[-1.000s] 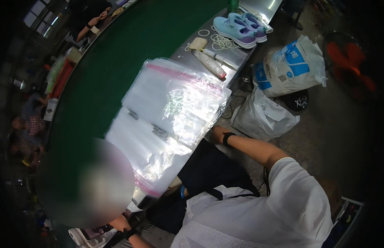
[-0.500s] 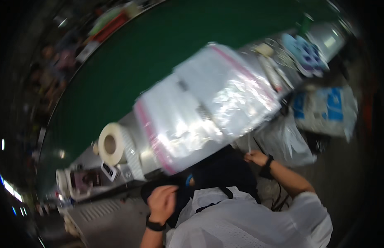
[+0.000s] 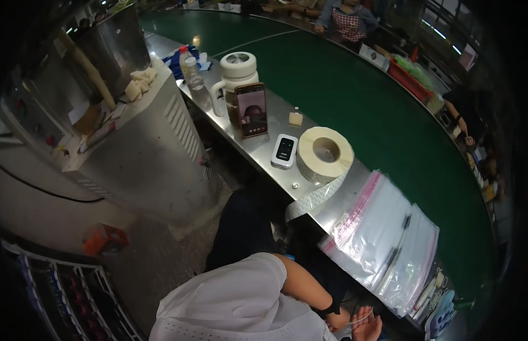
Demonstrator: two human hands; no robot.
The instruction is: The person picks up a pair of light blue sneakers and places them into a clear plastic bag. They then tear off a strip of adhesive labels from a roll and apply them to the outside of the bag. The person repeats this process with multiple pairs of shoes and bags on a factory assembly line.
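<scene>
At the lower right, below the table's edge, my two hands are close together. My left hand (image 3: 339, 320), with a black band at the wrist, has its fingers mostly turned from sight and appears closed on a thin white cord (image 3: 359, 321). The cord runs across to my right hand (image 3: 367, 326), whose palm faces up with the fingers loosely curled round it. Clear plastic bags (image 3: 370, 227) with pink edge strips lie in flat stacks on the metal table just beyond the hands. A big roll of labels (image 3: 336, 169) trails its strip over the near edge.
Beside the roll are a small white device (image 3: 284, 151), a propped phone (image 3: 252, 111) and a white jug (image 3: 239, 69). A green conveyor belt (image 3: 309, 74) runs behind. A metal machine cabinet (image 3: 144, 153) stands left, a rack (image 3: 71, 284) lower left. A co-worker (image 3: 348, 23) is across the belt.
My view has swung left, bringing the machine cabinet and jug into sight. My hands, apart before, have come together; the left has moved over to the right with the cord between them.
</scene>
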